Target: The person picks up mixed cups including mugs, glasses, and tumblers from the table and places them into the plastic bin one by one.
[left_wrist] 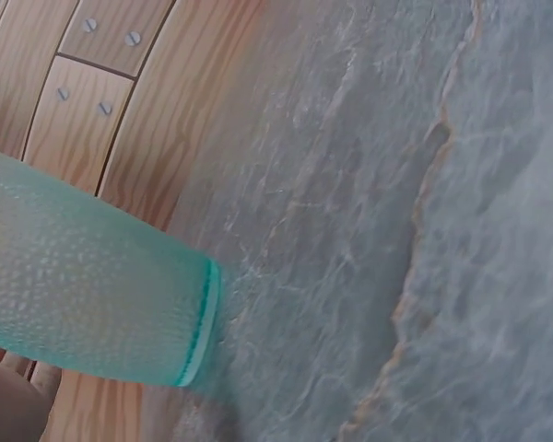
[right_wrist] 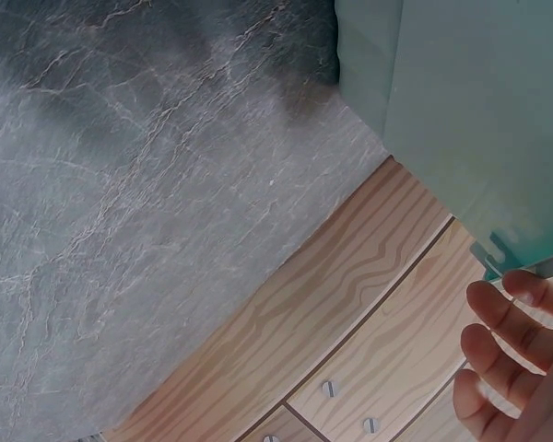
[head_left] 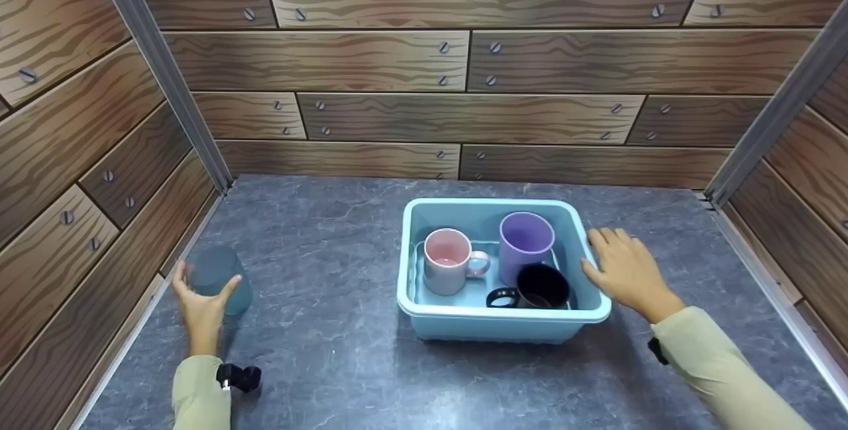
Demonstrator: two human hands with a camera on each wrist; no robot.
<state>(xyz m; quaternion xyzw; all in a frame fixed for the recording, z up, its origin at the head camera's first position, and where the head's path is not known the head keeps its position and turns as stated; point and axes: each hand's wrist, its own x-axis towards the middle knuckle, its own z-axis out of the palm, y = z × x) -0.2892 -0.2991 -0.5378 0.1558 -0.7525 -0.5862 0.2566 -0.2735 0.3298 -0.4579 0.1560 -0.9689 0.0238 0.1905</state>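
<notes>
On the left side of the table my left hand [head_left: 202, 311] grips a teal translucent tumbler [head_left: 228, 284], thumb on its right side and fingers on its left. Its pebbled wall and rimmed end show in the left wrist view, where only parts of the fingers [left_wrist: 18, 391] appear. My right hand [head_left: 626, 274] is at the right rim of a light blue plastic bin [head_left: 497, 327], its thumb over the rim and its fingers loosely extended. In the right wrist view the fingertips [right_wrist: 487, 299] are right at the bin's edge. Inside the bin are a pink mug [head_left: 445, 274], a purple cup [head_left: 513, 254] and a black mug [head_left: 540, 284].
The grey marbled table [head_left: 318, 350] is bounded by wood-patterned panels [head_left: 384, 115] at the back and both sides. Metal strips run along the panel corners and table edges. A small black device [head_left: 238, 377] is worn on the left wrist.
</notes>
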